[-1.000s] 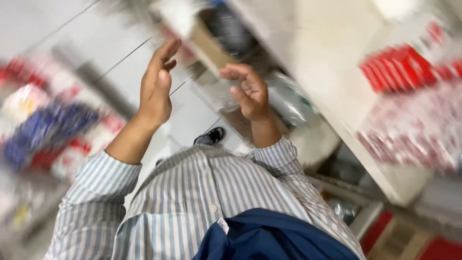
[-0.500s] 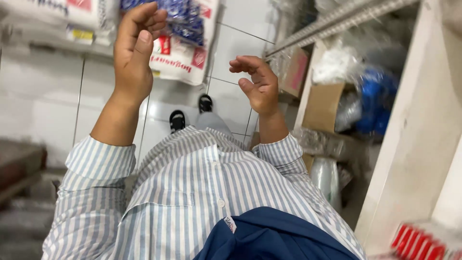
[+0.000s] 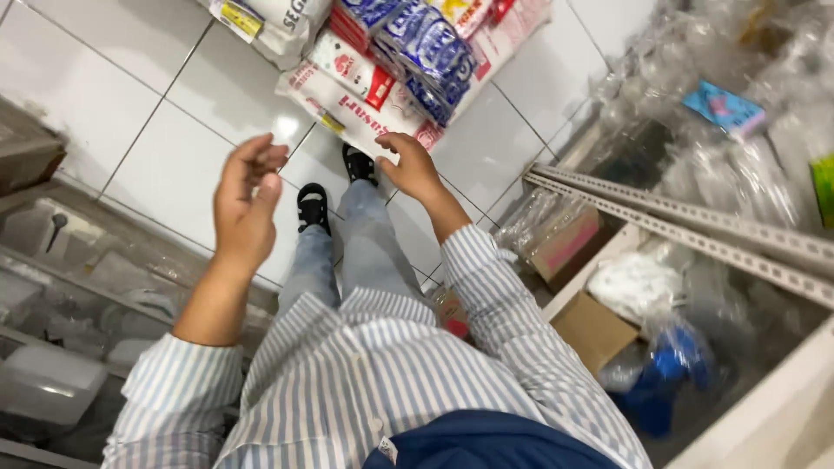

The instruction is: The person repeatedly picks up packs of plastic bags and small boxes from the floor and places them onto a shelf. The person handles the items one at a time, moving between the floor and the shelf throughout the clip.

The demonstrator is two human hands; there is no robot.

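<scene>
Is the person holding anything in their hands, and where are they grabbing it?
Nothing is held. The left hand and right hand are open and empty above the white tiled floor.

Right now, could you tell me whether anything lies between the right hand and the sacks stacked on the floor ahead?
Nothing visible does. The right hand is open and empty, held out above the near edge of the white and red sack at the bottom of the pile. The left hand, also empty, is raised over bare floor tiles, apart from the pile.
</scene>
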